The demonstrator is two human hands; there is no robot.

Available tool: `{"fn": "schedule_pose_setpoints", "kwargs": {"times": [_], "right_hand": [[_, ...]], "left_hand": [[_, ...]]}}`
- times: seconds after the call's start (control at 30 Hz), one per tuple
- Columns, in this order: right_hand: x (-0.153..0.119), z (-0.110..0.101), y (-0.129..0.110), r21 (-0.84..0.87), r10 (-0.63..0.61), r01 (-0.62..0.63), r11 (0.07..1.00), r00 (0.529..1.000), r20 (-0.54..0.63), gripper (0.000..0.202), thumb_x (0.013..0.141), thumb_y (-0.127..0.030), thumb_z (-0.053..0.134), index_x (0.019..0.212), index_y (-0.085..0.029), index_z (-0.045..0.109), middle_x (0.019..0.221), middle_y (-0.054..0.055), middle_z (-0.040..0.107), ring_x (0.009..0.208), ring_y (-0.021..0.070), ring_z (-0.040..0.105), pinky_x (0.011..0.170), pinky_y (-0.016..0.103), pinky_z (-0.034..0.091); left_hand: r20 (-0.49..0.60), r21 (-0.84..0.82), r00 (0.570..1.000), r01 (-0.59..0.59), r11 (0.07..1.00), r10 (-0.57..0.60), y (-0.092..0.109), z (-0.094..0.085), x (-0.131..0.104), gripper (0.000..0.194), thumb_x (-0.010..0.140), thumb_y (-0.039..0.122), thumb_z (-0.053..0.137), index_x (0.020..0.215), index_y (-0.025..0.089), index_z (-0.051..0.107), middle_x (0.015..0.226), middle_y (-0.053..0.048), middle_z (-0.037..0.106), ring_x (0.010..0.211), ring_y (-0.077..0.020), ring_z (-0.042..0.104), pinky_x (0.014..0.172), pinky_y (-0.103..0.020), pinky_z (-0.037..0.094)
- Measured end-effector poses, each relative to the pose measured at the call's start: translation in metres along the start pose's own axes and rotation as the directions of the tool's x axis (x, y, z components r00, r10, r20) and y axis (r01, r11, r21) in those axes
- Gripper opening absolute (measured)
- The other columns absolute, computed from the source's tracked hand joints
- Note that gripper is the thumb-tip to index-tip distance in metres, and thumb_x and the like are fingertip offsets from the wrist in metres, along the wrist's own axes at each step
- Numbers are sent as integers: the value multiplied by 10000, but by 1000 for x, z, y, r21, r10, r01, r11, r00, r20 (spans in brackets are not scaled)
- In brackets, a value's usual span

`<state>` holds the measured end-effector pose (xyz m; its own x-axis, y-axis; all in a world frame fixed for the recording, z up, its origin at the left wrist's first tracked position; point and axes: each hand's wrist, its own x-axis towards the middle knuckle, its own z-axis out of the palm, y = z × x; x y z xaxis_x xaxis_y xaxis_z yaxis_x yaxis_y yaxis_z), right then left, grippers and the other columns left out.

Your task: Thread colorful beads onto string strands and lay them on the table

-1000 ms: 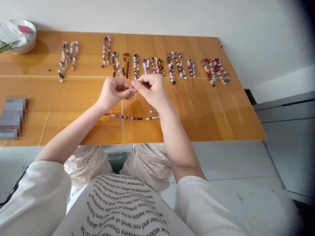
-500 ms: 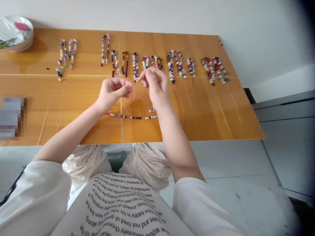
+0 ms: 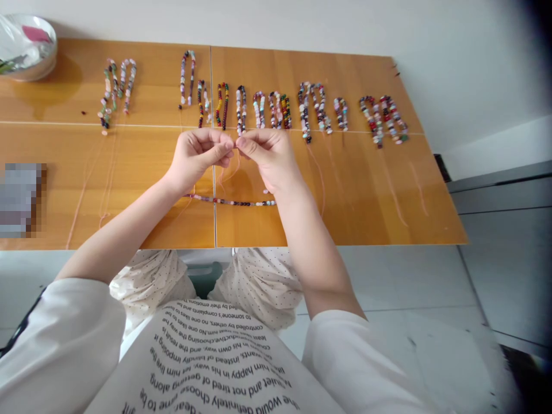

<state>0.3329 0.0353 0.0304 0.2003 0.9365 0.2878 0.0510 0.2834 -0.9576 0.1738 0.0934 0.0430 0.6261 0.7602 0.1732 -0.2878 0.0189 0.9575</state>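
Note:
My left hand [image 3: 204,154] is closed in a pinch above the table, with something small and dark at its fingertips. Its tips nearly meet those of my right hand [image 3: 266,154], which is also pinched. What the fingers hold is too small to name. A thin orange thread [image 3: 236,167] hangs below them. Closer to the table's front edge, a row of mixed beads [image 3: 244,203] lies in a line, partly hidden by my right forearm. One loose pinkish bead [image 3: 265,191] sits just beyond it.
Several looped bead strands [image 3: 319,106] with trailing threads lie along the far half of the wooden table [image 3: 366,190]. A bowl [image 3: 41,66] holding plastic wrap is at the far left; a blurred flat object [image 3: 19,198] lies below it.
My right hand has come down and its fingertips have closed in on my left hand's. The camera view has shifted slightly.

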Motion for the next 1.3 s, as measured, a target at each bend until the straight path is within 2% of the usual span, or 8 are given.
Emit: {"fn": "schedule_pose_setpoints", "kwargs": {"times": [0.17,0.33,0.6,0.73,0.97,1.07,1.17,1.3], "right_hand": [[-2,-1,-4,-29,4,-5,1000,1000,-9,452,694,-675,747,660,-225,730,650,-16,605,666,103,547,649,287,452],[-3,-1,-2,5,27,-27,1000,999,35,435,691,-658,769,675,-225,728,634,-23,584,643,94,537,639,280,461],[-3,3,-1,-26,23,-23,999,1000,-3,441,650,-658,798,710,-228,727,708,-7,657,707,125,602,665,296,485],[-5,5,-5,-25,-7,8,1000,1000,11,387,703,-597,800,723,-220,717,722,-2,655,694,114,584,650,283,468],[-5,11,-8,-6,11,-10,1000,998,62,468,731,-649,750,686,-197,640,660,-13,536,701,116,561,710,284,496],[-5,9,-7,-6,26,-25,1000,995,93,462,749,-634,747,707,-186,641,666,-17,527,662,97,517,666,265,464],[-5,8,-4,33,60,-64,997,993,104,469,765,-645,725,697,-187,649,654,-17,533,607,82,465,586,253,404],[-5,8,1,74,93,-97,993,995,48,534,794,-721,627,671,-202,652,647,-3,554,598,91,496,557,258,400]], "left_hand": [[-10,-8,1000,-6,1000,5,0,0,0,329,664,471,839,717,166,728,665,12,700,559,-56,632,586,-189,583],[-10,-26,1000,1,1000,-2,-2,-2,1,346,647,496,842,716,174,734,662,19,698,556,-49,627,586,-181,577],[-35,-18,999,21,1000,-22,-3,-1,1,374,610,510,858,710,173,730,668,19,708,558,-61,642,581,-192,586],[-36,-38,999,-9,999,8,-4,-1,1,328,633,461,860,707,168,730,665,19,709,553,-57,641,571,-187,584],[-61,13,998,-23,1000,24,-7,-3,1,220,730,363,811,747,158,733,675,6,715,566,-64,655,581,-190,579],[-57,45,998,-17,999,20,-6,-4,1,164,775,304,784,750,153,725,678,3,709,573,-69,658,593,-197,574],[-34,59,999,-26,998,28,-5,-4,0,192,781,331,781,747,153,718,711,-5,717,586,-73,659,604,-211,573],[-25,51,998,-58,997,59,-6,-4,0,290,731,435,806,742,161,711,700,7,708,567,-61,637,591,-207,562]]}}
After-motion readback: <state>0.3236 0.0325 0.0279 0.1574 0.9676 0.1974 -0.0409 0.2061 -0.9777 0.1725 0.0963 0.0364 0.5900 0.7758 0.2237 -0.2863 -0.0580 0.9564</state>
